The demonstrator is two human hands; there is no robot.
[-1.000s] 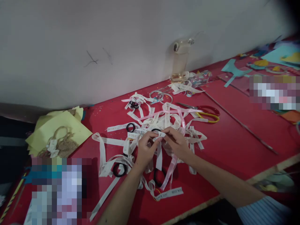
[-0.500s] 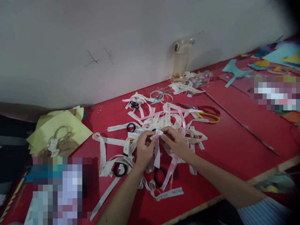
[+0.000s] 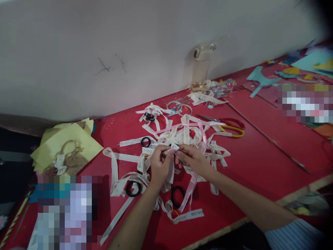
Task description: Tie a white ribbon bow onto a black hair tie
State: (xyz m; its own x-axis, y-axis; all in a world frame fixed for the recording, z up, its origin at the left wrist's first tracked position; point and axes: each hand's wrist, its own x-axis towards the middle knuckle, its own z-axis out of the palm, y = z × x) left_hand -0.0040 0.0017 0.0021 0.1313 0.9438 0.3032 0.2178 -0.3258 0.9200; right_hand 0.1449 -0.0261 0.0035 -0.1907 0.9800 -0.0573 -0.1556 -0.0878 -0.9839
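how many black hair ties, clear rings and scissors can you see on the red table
black hair ties: 4
clear rings: 2
scissors: 1
total: 7
white ribbon may hide more ties

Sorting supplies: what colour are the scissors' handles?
One red, one yellow; the scissors show best in the head view.

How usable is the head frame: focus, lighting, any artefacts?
Head view: dim, even light; left hand and right hand pinching the ribbon are fairly sharp; paper cut-outs at far right smear soft; top right corner goes dark; mosaic blocks mask lower left and right edge; bottle throws a faint shadow on the wall.
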